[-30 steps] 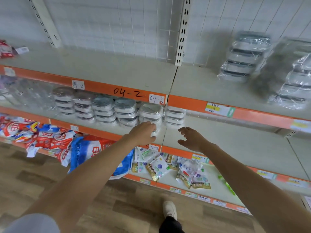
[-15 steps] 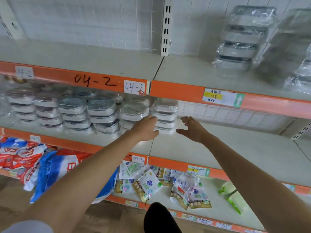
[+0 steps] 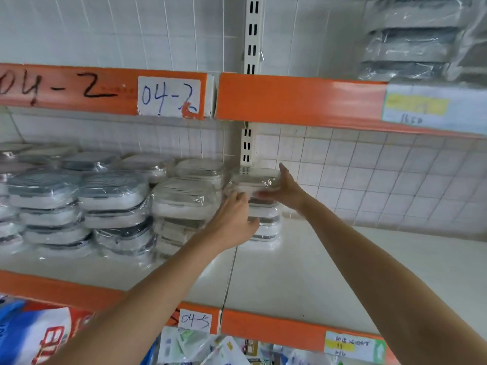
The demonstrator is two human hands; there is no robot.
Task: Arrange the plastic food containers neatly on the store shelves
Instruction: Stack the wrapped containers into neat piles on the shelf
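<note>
Container stack [image 3: 259,206] upright between hands.

I see the white middle shelf [image 3: 303,275] with orange front edge, wrapped container stacks [image 3: 110,206] crowding its left half, right half bare.

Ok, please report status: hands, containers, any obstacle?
Both hands, left and right, on the rightmost container stack. Right hand holds top container. Shelf beside it bare.

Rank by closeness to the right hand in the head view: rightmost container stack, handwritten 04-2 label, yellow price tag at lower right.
From the right hand:
1. Rightmost container stack, touching it.
2. 04-2 label, upper left.
3. Yellow price tag, bottom edge.
</note>
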